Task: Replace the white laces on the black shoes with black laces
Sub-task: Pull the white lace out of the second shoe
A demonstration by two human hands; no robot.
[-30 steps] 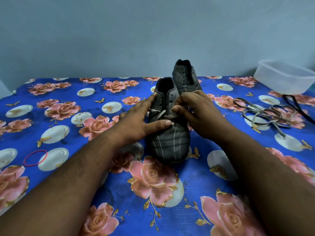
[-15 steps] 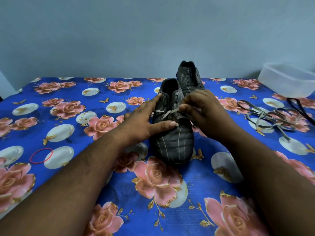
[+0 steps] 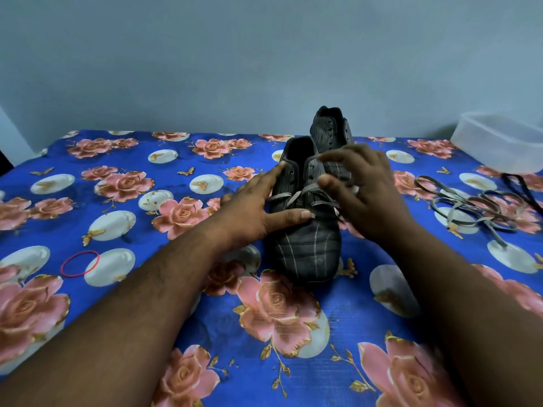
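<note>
Black leather with pale stripes — that's the near shoe (image 3: 305, 239) sitting mid-tabletop (image 3: 205, 348), its white lace (image 3: 296, 196) loosened across the lower eyelets, the second shoe (image 3: 330, 127) right behind it. Your left hand (image 3: 258, 210) lies flat-fingered against the shoe's side, thumb over the vamp, while your right hand (image 3: 361, 189) blurs at the lace — I can't tell whether it's pinching. Pulled laces (image 3: 467, 204) lie far right.
</note>
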